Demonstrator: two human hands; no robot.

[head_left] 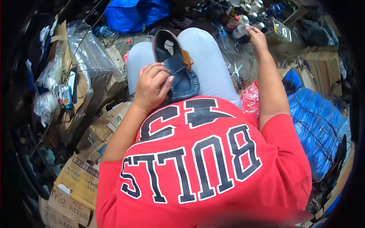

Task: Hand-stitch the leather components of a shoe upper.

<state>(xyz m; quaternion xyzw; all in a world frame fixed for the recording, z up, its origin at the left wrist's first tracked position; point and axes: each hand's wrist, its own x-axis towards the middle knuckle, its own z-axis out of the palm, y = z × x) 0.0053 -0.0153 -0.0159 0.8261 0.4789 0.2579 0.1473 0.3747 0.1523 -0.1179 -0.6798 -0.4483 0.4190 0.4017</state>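
A dark loafer (182, 85) lies across my lap, its toe toward me and its opening facing away. My left hand (153, 84) is closed at the shoe's left side, with curled fingers against its upper. Thin light thread-like lines cross the strap. An orange-brown piece (186, 59) sits against the shoe's right side. Out to the far right, my right hand (257, 38) is raised with thumb and fingers pinched together, in front of a white-capped bottle (239, 32). What the pinch holds, if anything, is too small to make out.
Scissors (238, 74) lie on the ground right of my knees, beside a red patterned cloth (251, 98). Several bottles stand far right. A blue plastic bag (137, 15) is ahead. Cardboard (81, 178) and clear plastic (85, 49) crowd the left; blue plastic (319, 125) lies right.
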